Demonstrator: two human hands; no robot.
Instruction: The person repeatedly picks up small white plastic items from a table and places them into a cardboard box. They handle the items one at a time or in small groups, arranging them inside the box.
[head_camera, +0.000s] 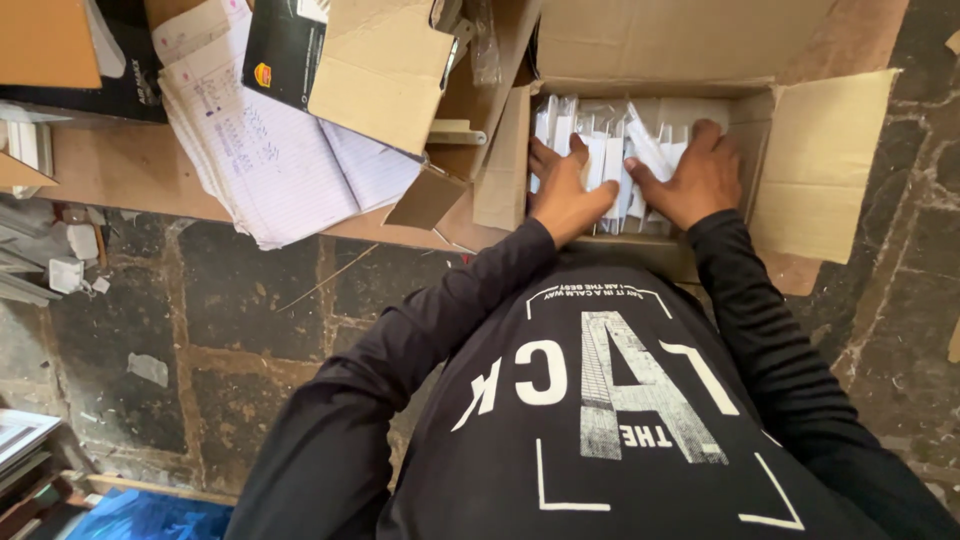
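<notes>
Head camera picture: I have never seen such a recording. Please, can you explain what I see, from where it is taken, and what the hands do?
There is no machine here. A person wears one camera on the head, and it looks down over the black shirt and sleeves to the person's own bare hands.

Both hands are inside an open cardboard box. The box is filled with white packets in clear wrapping, standing in rows. The left hand and the right hand lie spread on the packets, side by side; neither has lifted one out.

To the left lie a stack of lined papers and a smaller box. Below is a dark stone floor, with something blue at the bottom edge.
</notes>
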